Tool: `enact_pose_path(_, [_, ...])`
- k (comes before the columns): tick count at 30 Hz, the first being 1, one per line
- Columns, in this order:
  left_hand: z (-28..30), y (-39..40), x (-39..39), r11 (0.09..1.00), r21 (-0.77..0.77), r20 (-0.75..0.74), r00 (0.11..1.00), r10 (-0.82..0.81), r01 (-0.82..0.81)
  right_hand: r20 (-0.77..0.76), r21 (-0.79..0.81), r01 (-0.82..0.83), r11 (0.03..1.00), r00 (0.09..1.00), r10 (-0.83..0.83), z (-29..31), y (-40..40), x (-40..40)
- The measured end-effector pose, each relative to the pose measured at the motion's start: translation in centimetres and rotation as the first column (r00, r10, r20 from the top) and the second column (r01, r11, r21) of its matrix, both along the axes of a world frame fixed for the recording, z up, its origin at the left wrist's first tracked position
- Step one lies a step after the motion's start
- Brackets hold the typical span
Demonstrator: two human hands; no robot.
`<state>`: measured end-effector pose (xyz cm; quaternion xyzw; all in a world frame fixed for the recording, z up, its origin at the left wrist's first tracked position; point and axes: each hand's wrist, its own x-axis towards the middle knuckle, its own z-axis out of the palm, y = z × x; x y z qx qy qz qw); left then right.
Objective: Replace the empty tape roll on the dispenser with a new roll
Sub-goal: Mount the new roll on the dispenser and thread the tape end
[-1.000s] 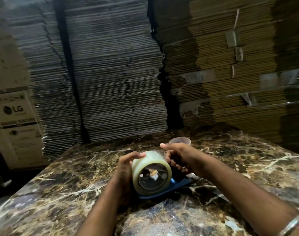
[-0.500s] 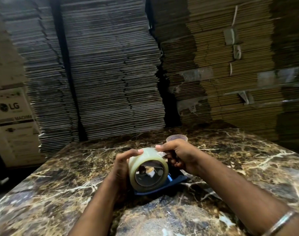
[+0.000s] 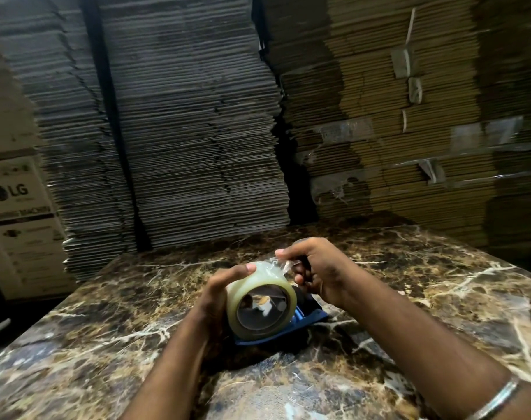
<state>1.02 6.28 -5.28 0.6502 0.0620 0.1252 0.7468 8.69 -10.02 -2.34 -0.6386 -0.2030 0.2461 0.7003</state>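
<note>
Clear tape roll (image 3: 261, 301) | left hand (image 3: 219, 298) cups it | right hand (image 3: 315, 271) pinches tape end (image 3: 278, 265)

Flattened cardboard stacks (image 3: 197, 131) behind marble table (image 3: 440, 283); LG box (image 3: 19, 225) left.

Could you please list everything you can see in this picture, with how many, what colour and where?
Clear, yellowish roll of packing tape: one, on the blue dispenser, centre of the tabletop.
Blue tape dispenser: one, lying under and behind the roll.
Loose clear tape end: one, lifted off the top of the roll.
Brown marble tabletop with pale veins: one, filling the foreground.
Stacks of flattened cardboard: several, grey to tan, behind the table.
White printed LG carton: one, far left.
Silver bracelet: one, right wrist.
Left hand: grip round the roll's left side.
Right hand: pinches the tape end.
</note>
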Motion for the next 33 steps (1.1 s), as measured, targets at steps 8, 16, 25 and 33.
enact_pose_path(8, [0.0,-0.1,-0.6,0.987,-0.145,-0.032,0.997,-0.072,0.067,0.196,-0.021,-0.007,1.000,0.980,0.011,-0.2,-0.7,0.2])
enact_pose_path(16, [-0.1,-0.4,-1.0,0.984,-0.176,-0.043,0.999,0.000,-0.007,0.005,0.033,0.058,0.998,0.998,-0.058,-0.5,-0.7,0.7])
enact_pose_path(25, [0.7,-1.4,-1.3,0.971,-0.237,-0.006,1.000,0.019,-0.020,-0.272,0.043,0.054,0.998,0.961,-0.040,-1.1,-0.9,1.4])
enact_pose_path(33, [0.5,-1.1,-1.2,0.984,-0.160,-0.076,0.995,0.065,-0.077,-0.302,-0.045,0.016,0.999,0.953,-0.029,-1.8,-1.3,1.9])
